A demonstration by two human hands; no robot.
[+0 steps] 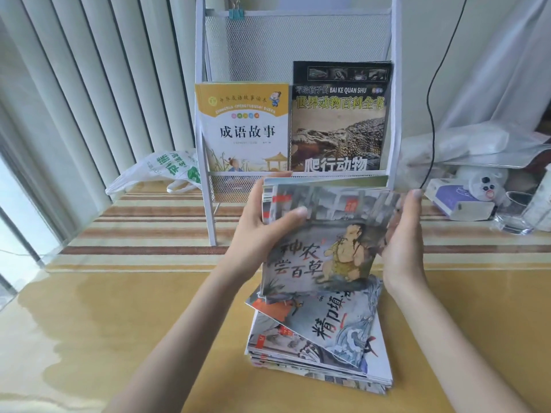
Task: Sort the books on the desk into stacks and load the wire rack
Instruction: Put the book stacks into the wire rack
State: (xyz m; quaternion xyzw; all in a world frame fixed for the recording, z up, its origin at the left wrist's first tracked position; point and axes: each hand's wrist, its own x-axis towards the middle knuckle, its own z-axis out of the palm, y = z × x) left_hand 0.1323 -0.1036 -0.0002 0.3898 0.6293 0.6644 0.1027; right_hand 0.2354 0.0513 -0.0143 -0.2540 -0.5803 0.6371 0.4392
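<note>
I hold a bundle of thin picture books [322, 234] above the desk, front cover facing me. My left hand [262, 225] grips its left edge with the thumb on the cover; my right hand [402, 234] clasps its right edge. Below it a stack of similar picture books [322, 344] lies on the desk, its top book skewed. Behind stands the white wire rack [295, 37]. Its middle shelf holds a yellow-and-white book [243, 126] on the left and a dark crocodile book [340, 120] on the right, both upright. The top shelf looks empty.
A white-and-green plastic bag [161, 171] lies left of the rack by the vertical blinds. At right sit a plush toy [483, 180], a tissue box [459, 201], a clear container [515, 216] and a hanging black cable [432, 114]. The desk has a yellow, striped cover [119, 308].
</note>
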